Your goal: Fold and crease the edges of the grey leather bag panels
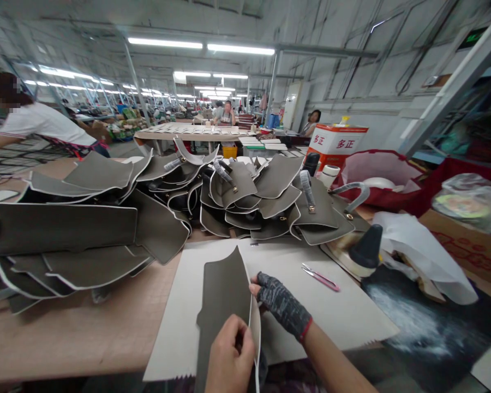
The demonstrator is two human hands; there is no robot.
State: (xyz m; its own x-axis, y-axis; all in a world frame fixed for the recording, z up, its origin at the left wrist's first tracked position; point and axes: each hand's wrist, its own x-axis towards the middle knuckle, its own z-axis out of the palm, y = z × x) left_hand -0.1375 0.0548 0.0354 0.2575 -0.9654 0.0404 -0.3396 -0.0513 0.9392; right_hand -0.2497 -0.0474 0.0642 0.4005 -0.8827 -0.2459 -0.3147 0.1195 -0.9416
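Observation:
A grey-brown leather-like bag panel (225, 284) with pale edging stands tilted in front of me, over a white sheet (175, 327). My left hand (231, 355) is bare, its fingers curled closed at the panel's lower part near the edge; what lies inside the curl is hidden. My right hand (282, 303) wears a dark grey fingerless glove with a red cuff. Its thumb and fingers close on the panel's right edge, the far fingers partly hidden behind it. Pink-handled thread snips (321, 277) lie on the sheet to the right.
Stacked grey-brown bag pieces (245, 196) with wrapped handles and gold hardware line the far side; more pieces (65, 229) lie left. A black cone-shaped nozzle (366, 250), white plastic (421, 251), a red bag (378, 169) and an orange-white can (337, 144) stand right. Co-workers (45, 123) are farther off.

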